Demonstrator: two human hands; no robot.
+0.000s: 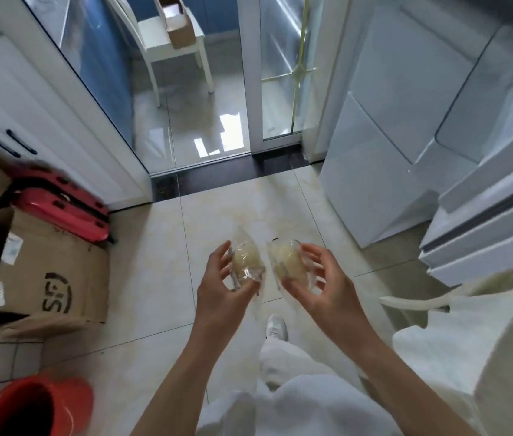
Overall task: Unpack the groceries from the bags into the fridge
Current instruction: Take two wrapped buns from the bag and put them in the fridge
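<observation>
Left hand [217, 287]: grip closed around a pale round bun in clear wrap [246, 262], thumb under, fingers behind; right hand [324, 284]: grip closed on a second wrapped bun [289, 262], just beside the first, the two wrappers almost touching; both held over the tiled floor [160, 247]. Right of the right grip: open white fridge [456, 171], its door shelves [487, 221] nearest; below and right of that grip, a white cloth bag [469, 341]. Left of the left grip: cardboard box [57, 278], red suitcase [63, 206] behind it; red bucket [31, 407] lower left. Beyond both grips: white chair [173, 42] past the glass door.
</observation>
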